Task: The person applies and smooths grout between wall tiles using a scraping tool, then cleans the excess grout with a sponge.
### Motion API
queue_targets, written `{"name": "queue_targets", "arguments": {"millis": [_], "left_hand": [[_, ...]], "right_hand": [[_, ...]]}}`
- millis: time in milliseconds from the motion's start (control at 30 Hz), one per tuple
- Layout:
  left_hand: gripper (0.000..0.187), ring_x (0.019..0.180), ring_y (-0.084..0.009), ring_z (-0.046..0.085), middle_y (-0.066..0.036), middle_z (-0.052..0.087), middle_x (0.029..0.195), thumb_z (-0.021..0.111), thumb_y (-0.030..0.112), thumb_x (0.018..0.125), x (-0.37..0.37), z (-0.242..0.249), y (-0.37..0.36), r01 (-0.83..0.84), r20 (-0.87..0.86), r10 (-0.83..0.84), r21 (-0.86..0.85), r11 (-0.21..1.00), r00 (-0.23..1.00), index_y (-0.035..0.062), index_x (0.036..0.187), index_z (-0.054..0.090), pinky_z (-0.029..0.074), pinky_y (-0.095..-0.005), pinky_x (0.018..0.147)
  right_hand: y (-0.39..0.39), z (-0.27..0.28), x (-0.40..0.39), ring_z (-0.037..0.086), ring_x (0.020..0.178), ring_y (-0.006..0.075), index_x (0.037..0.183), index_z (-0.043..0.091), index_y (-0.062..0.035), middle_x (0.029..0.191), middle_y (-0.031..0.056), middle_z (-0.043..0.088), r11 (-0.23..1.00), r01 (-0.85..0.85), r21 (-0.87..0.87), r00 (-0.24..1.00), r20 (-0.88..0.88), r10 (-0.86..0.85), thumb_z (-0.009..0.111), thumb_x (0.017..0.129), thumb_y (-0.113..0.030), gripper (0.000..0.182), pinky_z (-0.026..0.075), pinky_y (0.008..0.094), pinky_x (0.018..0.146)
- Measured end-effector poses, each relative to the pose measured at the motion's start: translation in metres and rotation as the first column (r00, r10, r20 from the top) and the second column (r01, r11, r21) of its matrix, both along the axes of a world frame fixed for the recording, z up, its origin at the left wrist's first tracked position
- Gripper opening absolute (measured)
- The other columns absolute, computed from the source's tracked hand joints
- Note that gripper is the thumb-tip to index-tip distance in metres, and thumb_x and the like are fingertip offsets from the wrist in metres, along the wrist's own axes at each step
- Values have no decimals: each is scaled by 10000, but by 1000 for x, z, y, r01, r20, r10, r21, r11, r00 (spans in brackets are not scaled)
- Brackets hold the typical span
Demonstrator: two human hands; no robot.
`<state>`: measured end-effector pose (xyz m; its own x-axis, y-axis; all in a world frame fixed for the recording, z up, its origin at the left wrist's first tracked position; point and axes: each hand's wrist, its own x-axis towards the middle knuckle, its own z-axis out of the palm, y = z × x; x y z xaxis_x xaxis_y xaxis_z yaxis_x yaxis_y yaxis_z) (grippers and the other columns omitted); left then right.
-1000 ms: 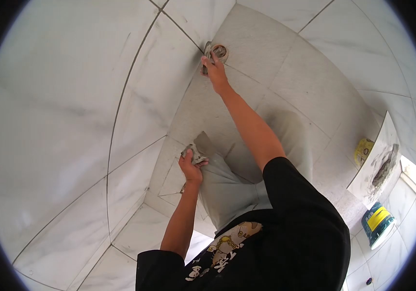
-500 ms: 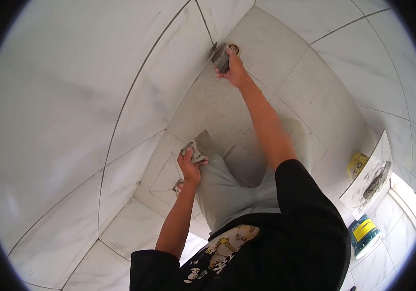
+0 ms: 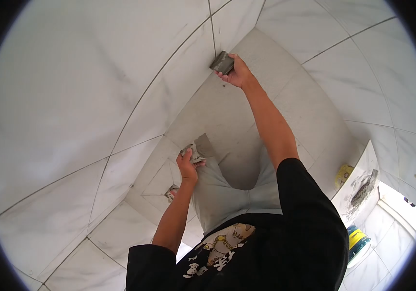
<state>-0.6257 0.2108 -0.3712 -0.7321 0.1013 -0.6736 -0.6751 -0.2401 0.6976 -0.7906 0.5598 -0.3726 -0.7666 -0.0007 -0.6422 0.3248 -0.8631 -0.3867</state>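
Observation:
My right hand is stretched far forward, its fingers closed on a flat, dark grey scraper. The scraper's edge touches the marbled white wall tile at the lower end of a dark vertical joint, close to the floor. Nearer to me, my left hand grips a putty knife whose broad grey blade points forward above my left thigh. Pale grey paste is smeared on it around my fingers; its handle is mostly hidden.
Grey floor tiles run along the wall to a corner. On the right stand a yellow container, a white board smeared with grey paste and a green bucket with a yellow band. A small opening shows left of my left forearm.
The view has tilted a little. My right hand has shifted with the scraper towards the wall joint, and the round floor hole beside it is hidden now. My left hand keeps its hold.

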Motion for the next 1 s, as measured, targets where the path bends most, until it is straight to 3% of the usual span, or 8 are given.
{"name": "queue_targets", "arguments": {"millis": [367, 433, 500, 633, 733, 833, 933, 1000], "left_hand": [[372, 587, -242, 647, -113, 649, 887, 590, 295, 891, 6, 5, 1, 43, -114, -41, 14, 999, 993, 1, 1112, 540, 548, -323, 436], [371, 587, -240, 646, -110, 647, 881, 590, 296, 892, 7, 2, 1, 43, -129, -39, 32, 999, 991, 1, 1112, 540, 549, -325, 436], [370, 598, -240, 648, -108, 648, 873, 591, 297, 890, 8, 1, -1, 50, -145, -45, 34, 998, 988, 1, 1106, 543, 551, -326, 439], [372, 607, -241, 650, -110, 651, 870, 590, 301, 892, 9, 1, 0, 68, -165, -65, 11, 998, 984, -6, 1099, 551, 549, -322, 436], [377, 607, -245, 649, -110, 654, 874, 587, 311, 893, 11, 2, -2, 68, -198, -63, 19, 998, 978, -11, 1087, 560, 541, -324, 429], [353, 569, -240, 646, -130, 656, 852, 587, 269, 905, 13, 6, -3, 98, -235, -100, -19, 995, 967, -35, 1085, 569, 542, -327, 430], [349, 575, -236, 648, -116, 662, 872, 573, 285, 916, 22, 13, -11, 84, -255, -73, 33, 996, 964, -10, 1102, 575, 536, -318, 439], [329, 616, -233, 657, -90, 675, 906, 566, 307, 930, 32, 29, -10, -72, -71, 85, 169, 983, 994, 32, 1109, 584, 547, -310, 491]], "right_hand": [[-18, 175, 9, 602, 686, 281, 1153, 475, -7, 996, 243, 603, 985, -5, 171, 994, -110, 24, 349, 966, -346, 407, 429, 271, 421], [-15, 189, 11, 601, 668, 273, 1147, 477, -2, 984, 254, 604, 979, 32, 203, 991, -134, -4, 348, 965, -343, 409, 420, 265, 408], [-8, 204, 7, 592, 690, 304, 1113, 453, 24, 961, 245, 593, 979, -62, 192, 955, -275, 115, 350, 969, -332, 397, 446, 296, 456], [-4, 236, 2, 606, 713, 314, 1119, 455, 22, 1019, 259, 588, 969, -76, 235, 951, -275, 141, 348, 973, -333, 399, 442, 290, 448], [0, 258, 7, 618, 766, 334, 1156, 456, 22, 1079, 256, 582, 971, -29, 237, 956, -278, 96, 346, 980, -340, 417, 453, 305, 477], [22, 278, 27, 625, 822, 354, 1196, 453, 26, 1111, 242, 585, 971, -58, 231, 855, -491, 168, 344, 984, -338, 435, 483, 350, 533], [37, 286, 64, 637, 861, 343, 1261, 456, 9, 1128, 230, 596, 992, 50, 113, 769, -638, 34, 368, 982, -335, 451, 526, 417, 646], [32, 271, 94, 645, 874, 304, 1266, 476, 4, 1090, 211, 618, 959, 11, 283, 736, -651, 184, 384, 979, -342, 459, 549, 435, 712]]}}
